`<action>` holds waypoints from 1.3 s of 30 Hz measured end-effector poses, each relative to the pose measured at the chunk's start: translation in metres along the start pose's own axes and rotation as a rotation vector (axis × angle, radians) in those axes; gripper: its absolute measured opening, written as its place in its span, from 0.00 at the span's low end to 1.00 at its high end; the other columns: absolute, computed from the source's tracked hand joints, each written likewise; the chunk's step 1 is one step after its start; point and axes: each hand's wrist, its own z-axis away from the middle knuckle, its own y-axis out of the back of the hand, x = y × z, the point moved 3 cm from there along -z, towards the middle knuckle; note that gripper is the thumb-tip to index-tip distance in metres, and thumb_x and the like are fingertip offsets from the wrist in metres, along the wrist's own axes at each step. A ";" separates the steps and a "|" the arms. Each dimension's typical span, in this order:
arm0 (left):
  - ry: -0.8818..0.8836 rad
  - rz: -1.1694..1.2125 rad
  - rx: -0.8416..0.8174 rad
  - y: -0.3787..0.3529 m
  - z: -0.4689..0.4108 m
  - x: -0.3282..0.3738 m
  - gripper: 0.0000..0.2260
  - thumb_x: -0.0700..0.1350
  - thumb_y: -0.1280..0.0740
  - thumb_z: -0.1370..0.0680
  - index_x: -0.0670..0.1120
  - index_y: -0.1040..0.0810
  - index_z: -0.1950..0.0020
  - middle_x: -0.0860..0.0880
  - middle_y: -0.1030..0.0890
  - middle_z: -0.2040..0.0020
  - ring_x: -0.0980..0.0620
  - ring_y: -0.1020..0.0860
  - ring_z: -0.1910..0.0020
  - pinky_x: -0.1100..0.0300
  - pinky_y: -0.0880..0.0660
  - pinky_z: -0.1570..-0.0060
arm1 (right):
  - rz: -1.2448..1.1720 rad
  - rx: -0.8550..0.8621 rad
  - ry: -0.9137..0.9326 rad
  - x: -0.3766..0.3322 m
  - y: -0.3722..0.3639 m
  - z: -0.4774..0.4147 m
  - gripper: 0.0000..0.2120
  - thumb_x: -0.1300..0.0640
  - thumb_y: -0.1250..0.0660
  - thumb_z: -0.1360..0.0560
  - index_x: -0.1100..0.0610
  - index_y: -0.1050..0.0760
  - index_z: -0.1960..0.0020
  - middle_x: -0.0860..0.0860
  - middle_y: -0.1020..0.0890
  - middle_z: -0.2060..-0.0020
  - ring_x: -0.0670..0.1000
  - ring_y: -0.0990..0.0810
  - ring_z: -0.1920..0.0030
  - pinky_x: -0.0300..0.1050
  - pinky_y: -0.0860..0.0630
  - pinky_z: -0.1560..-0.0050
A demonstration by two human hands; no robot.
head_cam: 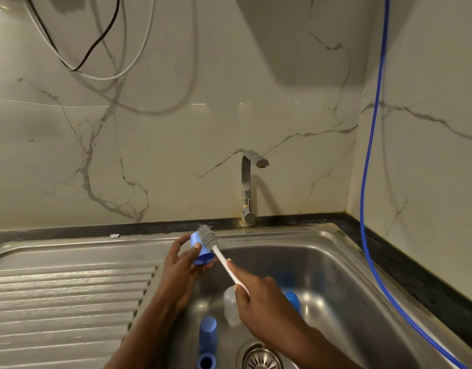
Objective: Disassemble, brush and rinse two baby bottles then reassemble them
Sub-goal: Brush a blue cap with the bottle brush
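My left hand (182,258) grips a small blue bottle cap (200,250) above the sink's left rim. The grey silicone head of a bottle brush (207,237) lies against the cap's outer side. My right hand (258,299) holds the brush's white handle (224,265). In the steel sink basin (333,283) lie a clear bottle part (230,307), a blue bottle (207,339) with a blue ring (206,362) below it, and another blue piece (293,300) partly hidden behind my right wrist.
A steel tap (249,187) stands at the back of the sink, with no water running. The ribbed drainboard (64,302) lies to the left, the drain strainer (261,359) at the bottom. A blue hose (367,182) hangs along the right wall; cables hang upper left.
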 end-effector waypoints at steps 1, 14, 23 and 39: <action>0.017 0.002 -0.028 -0.003 0.001 0.000 0.17 0.39 0.35 0.21 0.43 0.28 0.32 0.37 0.19 0.42 0.39 0.17 0.48 0.53 0.17 0.58 | -0.004 0.008 -0.002 0.000 0.003 0.000 0.25 0.53 0.47 0.17 0.36 0.45 0.24 0.56 0.23 0.46 0.53 0.24 0.42 0.40 0.30 0.45; 0.138 0.177 0.047 0.003 -0.005 -0.003 0.24 0.41 0.32 0.25 0.39 0.31 0.30 0.35 0.22 0.38 0.40 0.19 0.46 0.56 0.18 0.63 | -0.048 -0.030 -0.001 0.011 -0.010 -0.006 0.25 0.52 0.45 0.18 0.35 0.43 0.25 0.56 0.21 0.43 0.54 0.23 0.44 0.39 0.30 0.45; 0.163 0.173 -0.012 0.004 -0.006 -0.004 0.19 0.42 0.36 0.20 0.37 0.29 0.31 0.35 0.22 0.37 0.39 0.19 0.42 0.53 0.17 0.53 | 0.009 -0.022 -0.016 0.006 -0.009 -0.004 0.25 0.52 0.48 0.17 0.31 0.49 0.25 0.53 0.25 0.37 0.51 0.28 0.37 0.40 0.33 0.41; 0.132 0.142 0.147 0.011 -0.001 -0.002 0.14 0.40 0.38 0.19 0.43 0.29 0.33 0.37 0.22 0.42 0.36 0.20 0.46 0.46 0.17 0.56 | 0.043 -0.053 -0.023 0.011 -0.017 -0.003 0.25 0.49 0.47 0.18 0.28 0.49 0.27 0.56 0.24 0.41 0.54 0.25 0.41 0.43 0.30 0.41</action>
